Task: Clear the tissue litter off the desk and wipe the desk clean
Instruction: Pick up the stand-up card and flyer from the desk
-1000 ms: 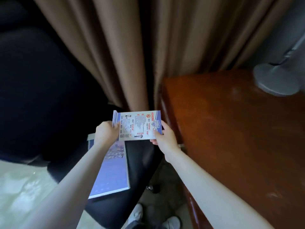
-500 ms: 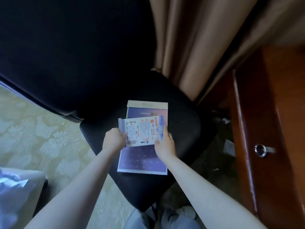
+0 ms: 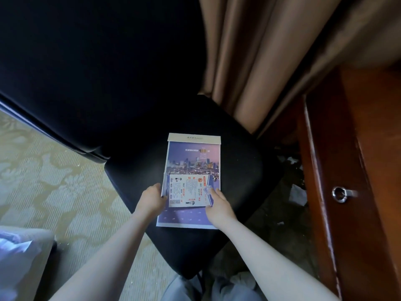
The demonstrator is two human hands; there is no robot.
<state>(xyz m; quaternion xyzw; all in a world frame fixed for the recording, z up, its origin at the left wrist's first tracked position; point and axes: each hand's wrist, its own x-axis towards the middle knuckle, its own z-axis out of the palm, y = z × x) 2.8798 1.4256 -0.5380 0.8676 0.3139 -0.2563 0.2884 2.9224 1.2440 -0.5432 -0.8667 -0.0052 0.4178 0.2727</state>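
Observation:
A small white and blue printed leaflet (image 3: 188, 190) lies on top of a larger purple calendar sheet (image 3: 193, 157), which rests flat on a black chair seat (image 3: 238, 170). My left hand (image 3: 152, 197) pinches the leaflet's left edge. My right hand (image 3: 218, 203) holds its right edge, fingers on top. The reddish wooden desk (image 3: 373, 148) stands at the right, with only its edge and drawer front in view. White tissue scraps (image 3: 298, 193) lie on the dark floor beside the desk.
The chair's black backrest (image 3: 97, 72) fills the upper left. Brown curtains (image 3: 260, 61) hang behind the chair. A metal ring pull (image 3: 339, 194) sits on the drawer front. Patterned beige carpet (image 3: 43, 181) lies at left, with a pale bag (image 3: 15, 253) at lower left.
Both hands carried the leaflet from beside the desktop down to the chair and set it onto the purple calendar sheet. My view swung down and left, away from the desk.

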